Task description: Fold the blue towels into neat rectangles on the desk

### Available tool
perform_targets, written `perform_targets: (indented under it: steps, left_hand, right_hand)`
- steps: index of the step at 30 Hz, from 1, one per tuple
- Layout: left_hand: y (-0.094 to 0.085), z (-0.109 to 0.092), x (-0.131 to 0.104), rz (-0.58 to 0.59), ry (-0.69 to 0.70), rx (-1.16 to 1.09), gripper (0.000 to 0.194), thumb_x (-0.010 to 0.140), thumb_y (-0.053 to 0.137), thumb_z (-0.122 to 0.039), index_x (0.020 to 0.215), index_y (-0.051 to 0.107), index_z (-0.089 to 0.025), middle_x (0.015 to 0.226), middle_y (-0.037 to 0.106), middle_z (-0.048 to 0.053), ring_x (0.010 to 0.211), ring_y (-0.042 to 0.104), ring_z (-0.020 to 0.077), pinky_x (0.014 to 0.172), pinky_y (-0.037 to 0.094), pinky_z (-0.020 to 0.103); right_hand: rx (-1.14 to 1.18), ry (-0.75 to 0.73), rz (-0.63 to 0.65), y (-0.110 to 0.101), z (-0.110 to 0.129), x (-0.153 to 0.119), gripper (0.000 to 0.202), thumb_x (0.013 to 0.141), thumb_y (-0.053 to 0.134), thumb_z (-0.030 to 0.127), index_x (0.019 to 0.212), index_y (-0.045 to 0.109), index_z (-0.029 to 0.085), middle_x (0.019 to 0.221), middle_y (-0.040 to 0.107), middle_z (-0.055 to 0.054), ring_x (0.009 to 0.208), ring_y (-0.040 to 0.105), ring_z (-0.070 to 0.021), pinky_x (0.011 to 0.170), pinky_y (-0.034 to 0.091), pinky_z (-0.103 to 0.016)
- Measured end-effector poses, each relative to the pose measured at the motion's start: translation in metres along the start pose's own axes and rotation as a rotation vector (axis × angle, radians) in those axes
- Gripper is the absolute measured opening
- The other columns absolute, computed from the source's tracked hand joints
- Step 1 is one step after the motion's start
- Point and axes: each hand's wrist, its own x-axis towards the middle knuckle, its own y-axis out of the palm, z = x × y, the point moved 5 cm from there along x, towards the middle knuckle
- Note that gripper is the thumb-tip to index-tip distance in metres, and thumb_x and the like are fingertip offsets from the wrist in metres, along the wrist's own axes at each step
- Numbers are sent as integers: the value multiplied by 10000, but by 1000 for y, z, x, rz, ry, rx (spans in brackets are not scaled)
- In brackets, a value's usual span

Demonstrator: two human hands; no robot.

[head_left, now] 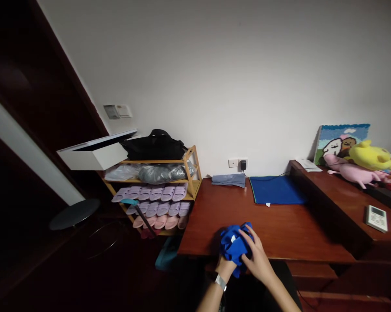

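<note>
A crumpled blue cloth [236, 249] with a small white tag is bunched up over the table's front edge. My left hand [227, 265], with a silver band on its wrist, holds it from below; the fabric covers most of those fingers. On the cloth's right side, my right hand [256, 256] grips it with the fingers curved over the folds and the thumb pressing lower down. Behind, near the wall, a second blue cloth [278, 190] lies flat on the reddish-brown table [221, 208]. A folded grey-blue cloth [228, 180] is to its left.
A wooden shoe rack [192, 173] with rows of slippers stands left of the table, topped by a black bag [154, 145] and an open white box [91, 158]. At right, a raised ledge bears plush toys [354, 169] and a white remote-like device [376, 218]. A round stool [75, 214] is at left.
</note>
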Motion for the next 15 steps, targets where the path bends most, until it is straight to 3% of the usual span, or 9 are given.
perform_targets:
  steps: [2, 5, 8, 9, 11, 13, 14, 15]
  left_hand:
    - [-2, -22, -3, -5, 72, 29, 546, 842, 648, -403, 1358, 638, -226, 1480, 607, 112, 1415, 505, 313, 1216, 378, 492]
    - [-7, -54, -7, 35, 217, 82, 467, 872, 625, -371, 1316, 656, -229, 1394, 672, 112, 1316, 592, 300, 1188, 414, 489]
    - [-20, -67, -14, 43, 247, 82, 401, 903, 600, -349, 1284, 661, -239, 1320, 710, 117, 1199, 659, 287, 1107, 495, 471]
    - [-29, -67, -17, -26, 230, 73, 389, 920, 569, -333, 1286, 654, -233, 1320, 705, 126, 1191, 663, 286, 1085, 511, 468]
    - [-52, -69, -29, -277, 211, 60, 394, 952, 485, -289, 1311, 625, -205, 1361, 662, 152, 1244, 633, 292, 1093, 500, 487]
    - [-72, -81, -47, -508, 275, 61, 425, 980, 413, -260, 1365, 580, -191, 1436, 592, 163, 1346, 558, 295, 1149, 446, 514]
    - [-76, -92, -56, -524, 344, 74, 438, 995, 406, -267, 1402, 552, -199, 1474, 557, 157, 1386, 521, 292, 1171, 425, 515]
    - [-75, -106, -63, -451, 426, 104, 449, 1006, 429, -290, 1438, 527, -219, 1508, 529, 143, 1410, 498, 287, 1181, 420, 505]
  right_hand:
    - [-7, -41, 28, -4, 17, 2, 623, 763, 556, 153, 1362, 616, 311, 1548, 475, -66, 1435, 446, -278, 1197, 383, -481]
    - [14, -66, -60, -12, 28, 1, 412, 786, 524, 137, 1149, 672, 264, 1313, 629, -87, 1251, 591, -264, 1089, 483, -438]
    - [23, -119, -156, -22, 30, -4, 432, 735, 475, 66, 1088, 641, 254, 1172, 651, -82, 1145, 619, -251, 1015, 509, -405]
    - [16, -134, -173, -25, 31, -6, 462, 707, 464, 46, 1082, 637, 253, 1145, 651, -80, 1124, 618, -251, 997, 511, -401]
    - [-5, -149, -192, -30, 34, -8, 481, 690, 463, 33, 1078, 640, 255, 1106, 650, -79, 1092, 613, -258, 968, 511, -404]
    - [-22, -151, -199, -33, 38, -8, 445, 736, 482, 53, 1093, 650, 258, 1073, 651, -78, 1050, 613, -265, 928, 516, -408]
    - [-24, -152, -200, -34, 41, -8, 415, 767, 497, 76, 1102, 656, 261, 1062, 652, -77, 1031, 614, -267, 912, 519, -408]
    - [-20, -156, -194, -34, 44, -7, 385, 796, 513, 106, 1114, 660, 265, 1061, 655, -76, 1022, 616, -268, 907, 519, -409]
